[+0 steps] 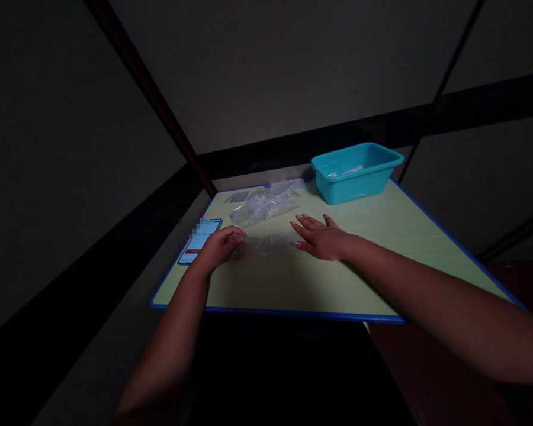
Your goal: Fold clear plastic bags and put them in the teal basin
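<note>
A clear plastic bag [269,243] lies flat on the pale table between my two hands. My left hand [223,245] pinches its left end, thumb and fingers closed together. With fingers spread, my right hand [322,238] rests palm down at the bag's right end. Beyond them lies a loose heap of more clear plastic bags [264,207], some overlapping and crinkled.
A turquoise plastic basin [350,188] stands at the back right with some clear plastic inside. A lit phone [201,239] lies by the left edge, beside my left hand. The table [288,290] has a blue rim; walls rise behind and to the left.
</note>
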The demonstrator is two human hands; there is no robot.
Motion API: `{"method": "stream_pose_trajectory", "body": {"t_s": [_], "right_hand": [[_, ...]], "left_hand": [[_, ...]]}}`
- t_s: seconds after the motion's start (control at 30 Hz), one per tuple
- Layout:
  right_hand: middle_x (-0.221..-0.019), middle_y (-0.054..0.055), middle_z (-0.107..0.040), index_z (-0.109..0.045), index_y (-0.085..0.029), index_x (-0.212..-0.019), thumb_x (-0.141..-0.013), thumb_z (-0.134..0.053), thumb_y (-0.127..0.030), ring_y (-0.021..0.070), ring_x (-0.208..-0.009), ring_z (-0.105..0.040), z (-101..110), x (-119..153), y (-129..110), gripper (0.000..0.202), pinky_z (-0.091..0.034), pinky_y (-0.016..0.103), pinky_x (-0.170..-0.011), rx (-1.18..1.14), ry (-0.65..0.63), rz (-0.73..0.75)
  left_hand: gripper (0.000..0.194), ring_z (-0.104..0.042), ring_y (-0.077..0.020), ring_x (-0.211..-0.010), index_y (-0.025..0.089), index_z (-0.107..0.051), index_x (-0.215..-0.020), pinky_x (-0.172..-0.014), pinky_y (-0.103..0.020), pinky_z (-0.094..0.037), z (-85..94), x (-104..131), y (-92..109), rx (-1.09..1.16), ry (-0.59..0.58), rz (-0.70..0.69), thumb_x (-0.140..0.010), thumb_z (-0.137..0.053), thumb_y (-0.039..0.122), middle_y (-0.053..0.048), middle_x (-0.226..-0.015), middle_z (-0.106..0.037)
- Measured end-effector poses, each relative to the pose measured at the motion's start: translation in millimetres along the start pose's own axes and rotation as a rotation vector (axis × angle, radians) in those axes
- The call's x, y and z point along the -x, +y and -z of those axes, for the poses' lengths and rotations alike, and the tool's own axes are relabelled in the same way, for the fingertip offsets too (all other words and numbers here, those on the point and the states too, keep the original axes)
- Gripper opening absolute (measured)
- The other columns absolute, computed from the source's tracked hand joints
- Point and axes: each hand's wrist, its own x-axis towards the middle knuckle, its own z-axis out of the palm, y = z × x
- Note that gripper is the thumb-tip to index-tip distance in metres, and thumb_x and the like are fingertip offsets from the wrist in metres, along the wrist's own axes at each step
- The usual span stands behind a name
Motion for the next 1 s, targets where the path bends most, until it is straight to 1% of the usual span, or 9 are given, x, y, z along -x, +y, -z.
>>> {"method": "stream_pose_trajectory", "body": {"t_s": [0.17, 0.33, 0.53, 0.6, 0.67, 0.73, 0.8, 0.9, 1.0], "right_hand": [[-0.157, 0.011, -0.007, -0.015, -0.018, -0.152, -0.095, -0.028, -0.05, 0.0277, -0.144, -0.007, 2, 1, -2, 0.066, -0.008, 0.065, -0.108, 0.01, -0.039, -0.03], [-0.157, 0.01, -0.005, -0.013, -0.017, -0.152, -0.095, -0.027, -0.049, 0.0267, -0.144, -0.005, 3, 1, -2, 0.066, -0.008, 0.065, -0.109, 0.019, -0.052, -0.032], [-0.157, 0.011, -0.005, -0.014, -0.018, -0.152, -0.095, -0.027, -0.049, 0.0269, -0.144, -0.005, 2, 1, -2, 0.066, -0.008, 0.064, -0.109, 0.011, -0.05, -0.024], [-0.157, 0.011, -0.005, -0.014, -0.018, -0.152, -0.095, -0.027, -0.05, 0.0271, -0.144, -0.005, 2, 2, -1, 0.066, -0.009, 0.064, -0.109, 0.008, -0.051, -0.025], [-0.157, 0.011, -0.006, -0.014, -0.019, -0.152, -0.095, -0.027, -0.051, 0.0277, -0.144, -0.006, 2, 2, -1, 0.066, -0.009, 0.064, -0.109, 0.002, -0.048, -0.023], [-0.157, 0.011, -0.007, -0.015, -0.02, -0.152, -0.095, -0.027, -0.052, 0.0283, -0.144, -0.006, 2, 1, -1, 0.066, -0.009, 0.064, -0.109, -0.005, -0.04, -0.024], [-0.157, 0.011, -0.008, -0.016, -0.022, -0.152, -0.095, -0.028, -0.053, 0.0284, -0.144, -0.007, 2, 1, 0, 0.066, -0.009, 0.064, -0.109, -0.01, -0.034, -0.028], [-0.157, 0.011, -0.008, -0.016, -0.022, -0.152, -0.095, -0.028, -0.052, 0.0284, -0.144, -0.007, 1, 0, -1, 0.066, -0.008, 0.064, -0.11, -0.009, -0.033, -0.03], [-0.157, 0.011, -0.006, -0.014, -0.02, -0.152, -0.095, -0.028, -0.051, 0.0284, -0.144, -0.006, 1, 0, -1, 0.066, -0.009, 0.064, -0.109, 0.007, -0.038, -0.024]], "left_hand": [[0.025, -0.059, -0.0149, -0.06, 0.016, -0.07, -0.092, -0.053, -0.024, -0.043, 0.2, 1, 0, 0.096, 0.023, -0.004, -0.076, -0.056, 0.03, -0.005, -0.078, -0.07], [0.033, -0.056, -0.0127, -0.051, 0.016, -0.071, -0.1, -0.042, -0.021, -0.034, -1.4, 1, 3, 0.185, 0.026, 0.074, -0.076, -0.053, 0.031, -0.005, -0.08, -0.072], [0.035, -0.05, -0.0115, -0.046, 0.015, -0.068, -0.106, -0.042, -0.021, -0.034, -1.9, 1, 2, 0.175, 0.087, 0.077, -0.083, -0.053, 0.036, 0.001, -0.061, -0.06], [0.033, -0.054, -0.0134, -0.053, 0.017, -0.069, -0.106, -0.048, -0.023, -0.04, -0.9, 0, -1, 0.097, 0.085, 0.012, -0.082, -0.054, 0.033, 0.0, -0.065, -0.061], [0.028, -0.062, -0.0172, -0.072, 0.019, -0.072, -0.102, -0.063, -0.028, -0.049, -0.4, -2, -4, 0.006, 0.088, -0.115, -0.078, -0.059, 0.027, -0.004, -0.082, -0.067], [0.025, -0.062, -0.0209, -0.094, 0.021, -0.073, -0.097, -0.08, -0.034, -0.05, -0.6, -5, -7, -0.048, 0.113, -0.24, -0.075, -0.062, 0.024, -0.007, -0.101, -0.068], [0.022, -0.061, -0.0222, -0.102, 0.022, -0.074, -0.094, -0.089, -0.038, -0.048, -1.6, -6, -8, -0.065, 0.13, -0.298, -0.075, -0.064, 0.024, -0.008, -0.107, -0.068], [0.019, -0.064, -0.0222, -0.096, 0.021, -0.076, -0.09, -0.09, -0.038, -0.048, -2.9, -7, -6, -0.065, 0.135, -0.247, -0.077, -0.064, 0.028, -0.008, -0.1, -0.072], [0.024, -0.066, -0.0228, -0.085, 0.019, -0.076, -0.091, -0.078, -0.035, -0.052, -3.5, -4, -4, -0.038, 0.135, -0.071, -0.078, -0.064, 0.035, -0.007, -0.093, -0.075]]}}
